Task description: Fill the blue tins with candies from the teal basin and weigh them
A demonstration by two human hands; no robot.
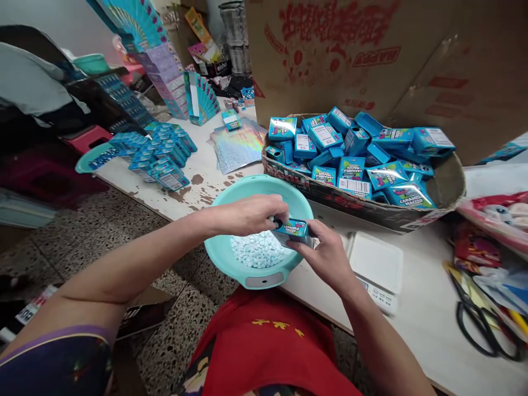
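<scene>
Holding one small blue box (296, 227) over the light-green bowl (216, 258), my right hand (328, 253) clamping its right end between thumb and fingers. My left hand (256, 213) is reaching across to the other end, fingers bunching at a dark patch that is looking like an opening. Whether they are pinching a candy or only steadying the flap, I cannot tell: knuckles are hiding the tips. So both hands are meeting at the box, one at each end.

Pale candies (258, 252) are lying loose in the bowl, just below. The bowl is sitting on the bench (433, 308) and jutting out past its near edge.

Judging what is working here: thin card is probably creasing under a hard squeeze, so a firm but light hold is suiting it best. Working right above the bowl is making sense, since anything slipping is likely landing among the candies. Tipping the open end slightly upward is seeming safer than levelling it. Leaning on the overhanging rim is risking a tilt.

Nearby: a white scale (376, 264) is resting right of my right wrist; more blue boxes (352, 168) are crowding a low carton (350, 212) behind.
</scene>
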